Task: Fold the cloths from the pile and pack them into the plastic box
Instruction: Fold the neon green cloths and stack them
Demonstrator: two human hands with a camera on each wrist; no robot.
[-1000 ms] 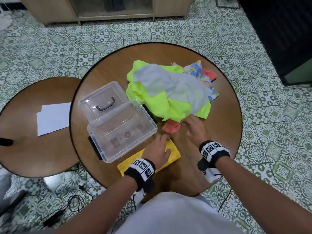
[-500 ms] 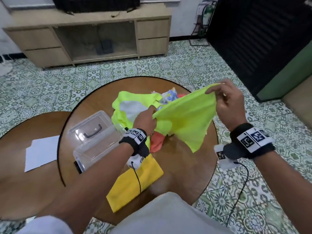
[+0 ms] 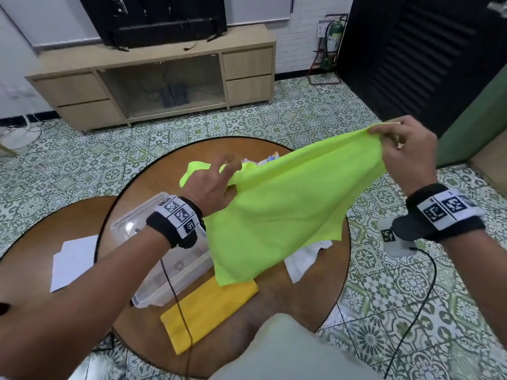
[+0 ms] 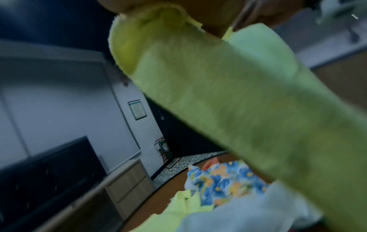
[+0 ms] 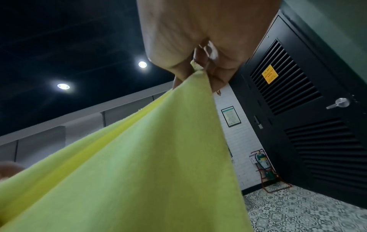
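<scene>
A lime green cloth (image 3: 279,215) hangs spread in the air above the round table (image 3: 301,303). My right hand (image 3: 384,133) pinches its upper right corner, which the right wrist view shows between thumb and fingers (image 5: 200,70). My left hand (image 3: 230,174) holds the cloth's left edge, its fingers blurred. The clear plastic box (image 3: 164,272) stands open below my left wrist, partly hidden by the cloth. A folded yellow cloth (image 3: 208,305) lies in front of it. The rest of the pile, with a floral cloth (image 4: 222,180) and another lime cloth (image 3: 192,171), lies behind.
A white cloth (image 3: 304,256) lies on the table under the hanging lime one. A second round table (image 3: 33,242) on the left carries a white sheet of paper (image 3: 74,259). A wooden TV cabinet (image 3: 153,78) stands across the tiled floor.
Both hands left the table, took the lime cloth from the pile and raised it. Since half a second ago they have moved further apart and stretched it wider.
</scene>
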